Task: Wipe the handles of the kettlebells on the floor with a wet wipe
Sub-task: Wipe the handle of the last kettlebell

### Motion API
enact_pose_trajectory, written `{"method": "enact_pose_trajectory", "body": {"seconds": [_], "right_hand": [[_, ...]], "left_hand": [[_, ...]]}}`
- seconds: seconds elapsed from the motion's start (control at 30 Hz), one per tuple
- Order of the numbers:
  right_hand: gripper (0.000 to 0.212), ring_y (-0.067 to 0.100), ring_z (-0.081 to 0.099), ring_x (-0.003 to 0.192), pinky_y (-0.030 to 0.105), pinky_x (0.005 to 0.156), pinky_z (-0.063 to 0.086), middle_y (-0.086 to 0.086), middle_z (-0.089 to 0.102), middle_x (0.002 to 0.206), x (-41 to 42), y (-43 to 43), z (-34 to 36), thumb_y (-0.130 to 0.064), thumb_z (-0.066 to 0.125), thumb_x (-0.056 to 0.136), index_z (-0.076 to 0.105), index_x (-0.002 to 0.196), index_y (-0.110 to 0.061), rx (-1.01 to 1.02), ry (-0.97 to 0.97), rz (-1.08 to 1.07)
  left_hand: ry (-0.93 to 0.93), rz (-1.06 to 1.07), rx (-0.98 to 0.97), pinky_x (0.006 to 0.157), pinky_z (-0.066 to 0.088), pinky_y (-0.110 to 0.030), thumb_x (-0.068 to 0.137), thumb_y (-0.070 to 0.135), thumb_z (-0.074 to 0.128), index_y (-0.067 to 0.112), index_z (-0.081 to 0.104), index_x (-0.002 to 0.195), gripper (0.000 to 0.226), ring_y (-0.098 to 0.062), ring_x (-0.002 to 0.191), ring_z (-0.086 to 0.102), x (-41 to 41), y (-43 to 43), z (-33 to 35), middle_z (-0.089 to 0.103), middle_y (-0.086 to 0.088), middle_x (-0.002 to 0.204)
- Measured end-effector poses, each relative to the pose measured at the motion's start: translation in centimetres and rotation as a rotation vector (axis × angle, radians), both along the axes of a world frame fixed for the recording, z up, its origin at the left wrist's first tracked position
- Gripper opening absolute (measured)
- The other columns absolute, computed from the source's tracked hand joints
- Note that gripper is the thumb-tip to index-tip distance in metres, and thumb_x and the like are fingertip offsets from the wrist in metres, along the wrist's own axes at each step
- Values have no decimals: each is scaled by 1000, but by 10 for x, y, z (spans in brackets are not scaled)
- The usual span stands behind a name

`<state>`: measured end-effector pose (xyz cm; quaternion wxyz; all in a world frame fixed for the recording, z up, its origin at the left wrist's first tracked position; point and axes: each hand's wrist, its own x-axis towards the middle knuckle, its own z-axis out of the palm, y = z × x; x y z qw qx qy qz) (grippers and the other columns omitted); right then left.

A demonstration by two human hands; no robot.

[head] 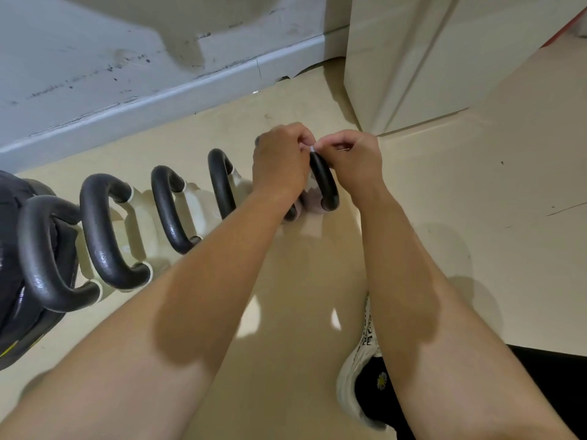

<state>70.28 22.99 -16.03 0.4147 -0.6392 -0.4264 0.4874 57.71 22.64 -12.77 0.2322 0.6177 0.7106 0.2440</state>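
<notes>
White sneaker (351, 381) nearest, on beige floor (476, 201). Both forearms reach forward. Left hand (281, 161) and right hand (354, 160) meet over the rightmost black kettlebell handle (327, 185), fingertips pinching a small white wet wipe (312, 149) at the handle top. More kettlebells (171, 211) line up leftward. Grey wall baseboard (158, 103) behind.

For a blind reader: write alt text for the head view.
Both hands, left hand and right hand, pinch a small white wipe atop the rightmost black kettlebell handle. Four more kettlebells line the beige floor leftward.
</notes>
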Motion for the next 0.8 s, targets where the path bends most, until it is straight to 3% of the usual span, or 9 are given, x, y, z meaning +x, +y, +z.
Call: {"method": "enact_pose_trajectory", "body": {"seconds": [0.07,0.17,0.27,0.43,0.63,0.8], "right_hand": [[14,36,74,89,47,88,62,15,76,82,-2,13,0,-15,83,80,80,70,-23,-58,42,3],[11,28,75,89,44,87,63,6,77,82,-6,37,-5,-7,74,89,81,82,-13,-85,-14,37],[9,29,76,92,42,84,64,9,79,91,-8,53,-14,-7,73,92,82,91,-8,-100,-26,92],[7,27,77,89,40,85,65,8,80,90,-8,63,-29,-8,76,90,83,89,-9,-119,9,154],[18,29,77,91,46,84,65,5,81,86,-9,67,-42,-13,72,94,85,82,-18,-181,-78,205],[16,31,77,87,46,83,64,6,81,83,-11,59,-37,-10,73,91,85,82,-15,-138,-95,158]], "left_hand": [[49,-15,29,72,46,-24,92,11,58,22,71,90,17,-17,85,62,-3,10,1,69,2,92],[80,-42,2,64,38,-18,97,14,53,19,68,98,16,-17,85,59,-9,28,1,66,0,95],[92,-69,-98,59,33,-13,96,12,51,22,66,96,19,-17,86,58,-18,49,-3,65,1,95],[77,-106,-272,58,42,-18,90,3,53,20,71,86,25,-23,88,66,-27,74,-9,70,-5,94],[171,-201,-408,78,48,-27,88,5,68,17,74,99,17,-21,92,65,-22,83,-9,71,-5,96],[105,-173,-394,90,54,-30,92,6,64,18,78,103,21,-21,97,67,-25,76,-1,73,-4,99]]}}
